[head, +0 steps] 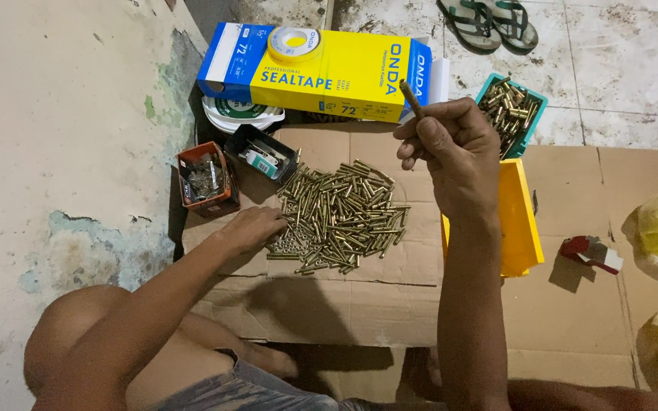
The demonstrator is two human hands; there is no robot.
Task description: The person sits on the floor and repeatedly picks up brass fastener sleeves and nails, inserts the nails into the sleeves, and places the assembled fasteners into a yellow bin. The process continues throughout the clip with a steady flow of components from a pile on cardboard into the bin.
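Right hand (451, 148) raised over cardboard sheet (390, 297) far edge, fingers pinching brass bolt (410, 97). Left hand (257, 227) fingers curled into brass bolt pile (344, 217) mid-sheet. Yellow tray (518, 217) at right.

1. A single head-worn camera looks steeply down from above the seated person.
2. It faces forward over the cardboard sheet (390, 304) on the floor (618, 68).
3. It is close, within arm's reach.

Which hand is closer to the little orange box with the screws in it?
Left. The left hand rests beside the orange box; the right hand is raised far across the brass pile.
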